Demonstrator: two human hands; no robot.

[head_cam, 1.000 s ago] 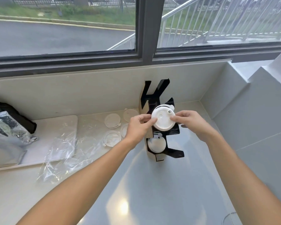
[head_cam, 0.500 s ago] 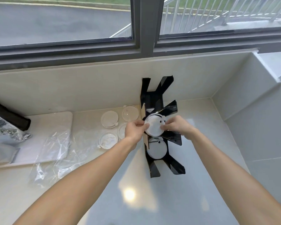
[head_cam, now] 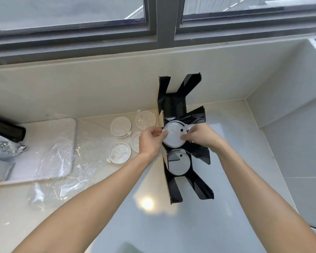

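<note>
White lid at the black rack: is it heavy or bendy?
Probably light: the left hand and right hand pinch the white lid by its edges only. It looks thin, so likely slightly bendy. Round, so it might roll on edge.

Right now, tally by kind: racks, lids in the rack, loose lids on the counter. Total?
black rack: 1
lids in it: 2, the held lid and the lower lid
loose lids on the counter: 4
Total: 7
</note>
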